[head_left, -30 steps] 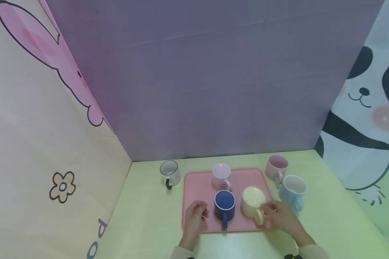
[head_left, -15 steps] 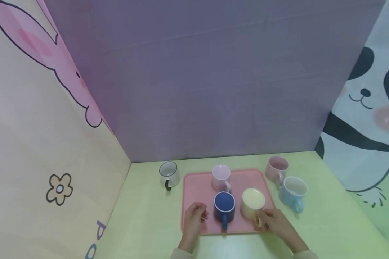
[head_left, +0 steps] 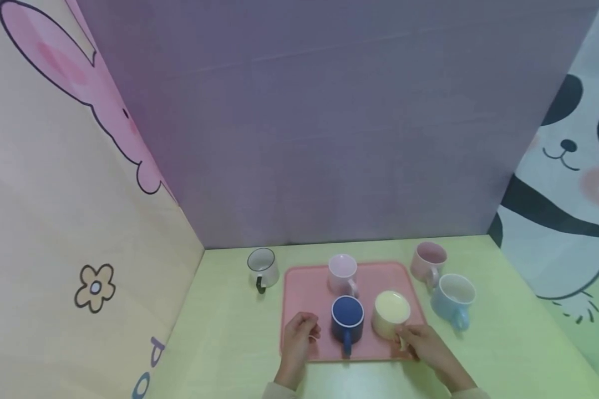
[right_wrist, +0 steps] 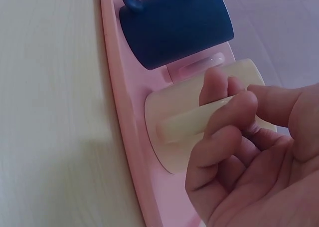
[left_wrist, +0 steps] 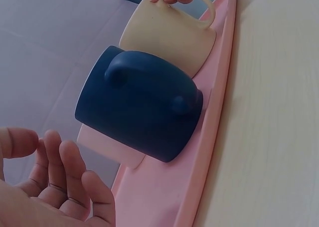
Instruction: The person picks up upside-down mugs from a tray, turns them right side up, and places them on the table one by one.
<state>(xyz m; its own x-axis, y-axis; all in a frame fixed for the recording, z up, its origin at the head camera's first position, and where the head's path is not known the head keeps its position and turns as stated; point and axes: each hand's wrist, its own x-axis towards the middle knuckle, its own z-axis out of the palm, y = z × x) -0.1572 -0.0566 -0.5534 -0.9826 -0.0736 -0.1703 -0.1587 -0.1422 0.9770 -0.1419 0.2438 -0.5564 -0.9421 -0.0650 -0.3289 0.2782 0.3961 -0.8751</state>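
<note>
A pink tray [head_left: 299, 288] holds a light pink mug [head_left: 341, 272], a dark blue mug [head_left: 347, 321] and a pale yellow mug [head_left: 390, 313], all upright. The right hand [head_left: 426, 346] pinches the yellow mug's handle; in the right wrist view its fingers [right_wrist: 224, 112] are curled round that handle [right_wrist: 192, 122]. The left hand [head_left: 298, 341] is over the tray's left front part, beside the blue mug and apart from it. Loosely bent and holding nothing, the left hand [left_wrist: 55, 187] shows below the blue mug [left_wrist: 139, 102] in the left wrist view.
Left of the tray stands a white mug [head_left: 264, 269] with a black handle. On the right are a dusty pink mug [head_left: 427, 260] and a light blue mug [head_left: 451, 299], close together near the tray's edge. Walls with cartoon prints flank the table [head_left: 229, 332].
The right hand has moved left and slightly down from the yellow mug's right side onto its handle, which has turned a little. The left hand and the other mugs stay nearly as they were.
</note>
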